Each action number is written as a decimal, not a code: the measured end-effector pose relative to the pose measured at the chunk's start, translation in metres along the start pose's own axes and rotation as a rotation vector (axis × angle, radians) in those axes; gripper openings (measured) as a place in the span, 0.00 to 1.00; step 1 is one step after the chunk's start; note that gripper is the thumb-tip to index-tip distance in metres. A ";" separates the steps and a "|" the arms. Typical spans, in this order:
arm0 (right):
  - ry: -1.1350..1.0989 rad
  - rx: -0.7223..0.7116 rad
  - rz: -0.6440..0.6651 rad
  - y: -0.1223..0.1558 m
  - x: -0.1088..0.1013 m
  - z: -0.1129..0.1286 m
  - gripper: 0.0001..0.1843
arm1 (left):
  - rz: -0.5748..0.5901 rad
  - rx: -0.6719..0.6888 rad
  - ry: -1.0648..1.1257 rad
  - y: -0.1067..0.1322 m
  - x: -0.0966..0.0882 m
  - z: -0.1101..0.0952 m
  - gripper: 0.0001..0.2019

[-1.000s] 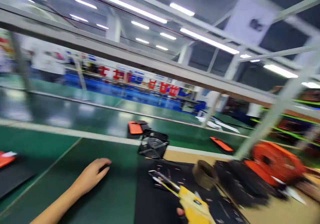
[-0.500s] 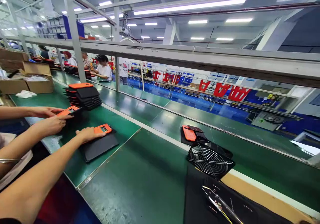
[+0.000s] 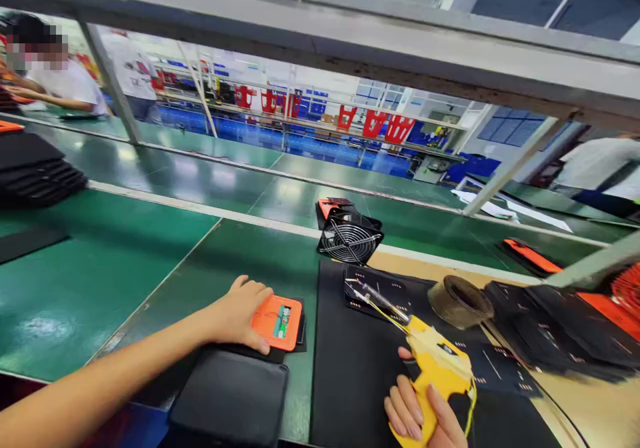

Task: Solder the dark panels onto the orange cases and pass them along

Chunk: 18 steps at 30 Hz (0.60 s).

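Observation:
My left hand (image 3: 237, 318) grips an orange plastic case (image 3: 274, 321) by its left side. A small green circuit board shows in the case's window, and black panels lie under it. A black folded panel (image 3: 233, 395) lies just in front, toward me. My right hand (image 3: 407, 405) is wrapped round the handle of a yellow soldering gun (image 3: 443, 361), whose metal tip points up and left. That tip is over a black panel (image 3: 367, 291) with small copper-coloured pads, but I cannot tell whether they touch. This panel lies on a black mat (image 3: 345, 361).
Beyond the mat stands a fan with a wire guard (image 3: 350, 241). A brown tape roll (image 3: 460, 301) and stacked black panels (image 3: 560, 328) are at the right. Another black stack (image 3: 35, 168) is at far left. A metal beam (image 3: 320, 41) crosses above. People are in the background.
The view has turned right and down. My left hand has brought the orange case with its panels rightward, close to the mat. My right hand and the soldering gun's body have come into view.

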State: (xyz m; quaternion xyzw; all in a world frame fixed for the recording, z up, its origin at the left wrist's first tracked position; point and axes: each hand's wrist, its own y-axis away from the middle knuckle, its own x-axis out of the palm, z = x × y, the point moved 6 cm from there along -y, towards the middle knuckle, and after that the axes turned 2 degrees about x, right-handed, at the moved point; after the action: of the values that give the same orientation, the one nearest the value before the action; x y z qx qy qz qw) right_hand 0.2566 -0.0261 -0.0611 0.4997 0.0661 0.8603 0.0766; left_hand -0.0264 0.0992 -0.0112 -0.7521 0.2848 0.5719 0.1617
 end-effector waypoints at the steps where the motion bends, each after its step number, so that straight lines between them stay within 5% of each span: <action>1: -0.034 -0.006 0.041 0.000 0.004 -0.001 0.18 | 0.023 0.030 -0.002 -0.003 0.002 -0.013 0.42; 4: -0.067 -0.017 0.093 -0.001 0.009 -0.001 0.16 | 0.039 0.068 -0.008 -0.005 -0.002 -0.034 0.40; 9: -0.059 -0.010 0.122 0.000 0.010 0.001 0.16 | -0.048 0.066 -0.004 -0.004 -0.016 -0.038 0.15; 13: -0.072 0.008 0.173 0.000 0.010 0.000 0.15 | -0.083 0.145 -0.049 -0.004 -0.011 -0.043 0.05; 18: -0.069 -0.050 0.167 0.002 0.010 0.003 0.14 | -0.179 0.319 -0.192 -0.009 -0.014 -0.064 0.12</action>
State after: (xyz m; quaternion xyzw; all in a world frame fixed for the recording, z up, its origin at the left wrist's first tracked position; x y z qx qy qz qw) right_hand 0.2543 -0.0256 -0.0513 0.5306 -0.0001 0.8474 0.0193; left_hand 0.0252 0.0733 0.0203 -0.6814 0.2871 0.5718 0.3553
